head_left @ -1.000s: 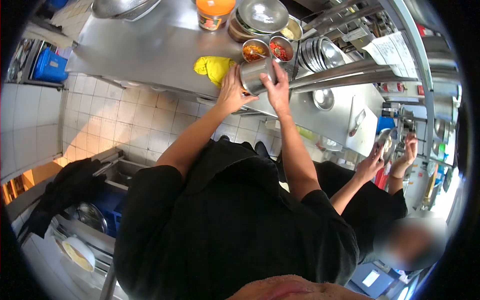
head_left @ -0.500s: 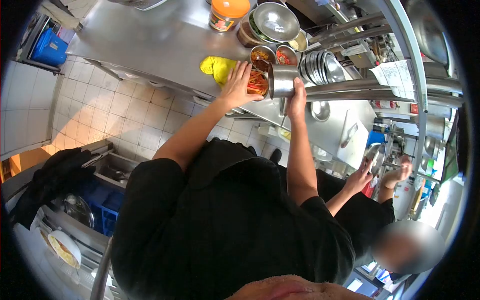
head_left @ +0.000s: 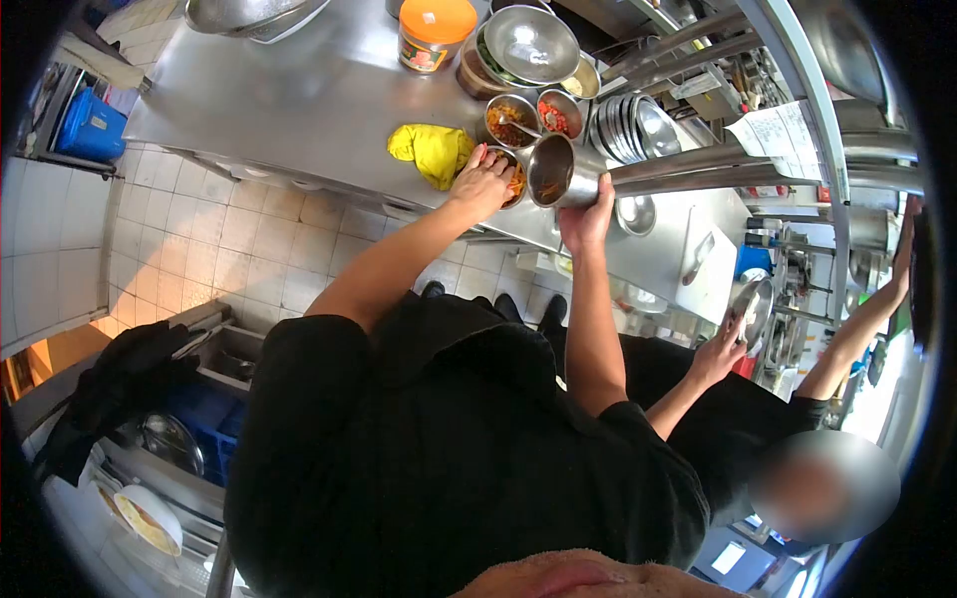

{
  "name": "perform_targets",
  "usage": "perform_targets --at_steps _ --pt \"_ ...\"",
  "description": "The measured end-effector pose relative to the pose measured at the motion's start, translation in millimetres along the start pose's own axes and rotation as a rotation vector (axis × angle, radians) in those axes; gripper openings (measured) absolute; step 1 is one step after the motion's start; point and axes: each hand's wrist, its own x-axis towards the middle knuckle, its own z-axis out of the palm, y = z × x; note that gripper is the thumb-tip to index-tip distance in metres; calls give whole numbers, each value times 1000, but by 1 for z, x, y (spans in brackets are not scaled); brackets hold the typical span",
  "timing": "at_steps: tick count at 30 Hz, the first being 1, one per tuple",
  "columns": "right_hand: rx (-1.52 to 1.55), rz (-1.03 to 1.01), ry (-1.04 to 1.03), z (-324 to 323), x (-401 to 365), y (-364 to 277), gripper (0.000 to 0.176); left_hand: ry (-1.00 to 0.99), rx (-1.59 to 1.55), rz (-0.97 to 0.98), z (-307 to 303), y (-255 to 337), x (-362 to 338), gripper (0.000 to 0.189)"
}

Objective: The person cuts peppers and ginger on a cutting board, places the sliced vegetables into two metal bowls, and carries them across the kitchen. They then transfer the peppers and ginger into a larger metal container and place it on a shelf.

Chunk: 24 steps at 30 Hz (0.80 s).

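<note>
Steel cup (head_left: 551,171) tilts in my right hand's (head_left: 588,214) grip. Left hand (head_left: 481,185) rests in orange shreds (head_left: 515,183); I cannot tell its grip.

A second ago both my hands were wrapped around the steel cup (head_left: 554,171). Now only my right hand (head_left: 586,214) holds it, tipped so its mouth faces me. My left hand (head_left: 480,184) let go, spread open above the tub of orange shreds (head_left: 514,185) and has now dropped, fingers curled into it. Beside me, the co-worker's far hand (head_left: 905,249) has gone from the pan up to the shelf.
</note>
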Motion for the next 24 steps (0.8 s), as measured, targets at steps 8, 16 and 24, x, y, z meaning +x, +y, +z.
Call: perform_targets --at_steps 8,16,24 --pt "119 115 10 4 -23 -1 62 418 -729 -224 -37 -48 17 12" --pt "230 192 4 9 -40 -7 69 -389 -100 -213 6 -120 63 26" --pt "-195 -201 -42 19 -51 -16 61 112 -199 -178 -50 -102 39 19"
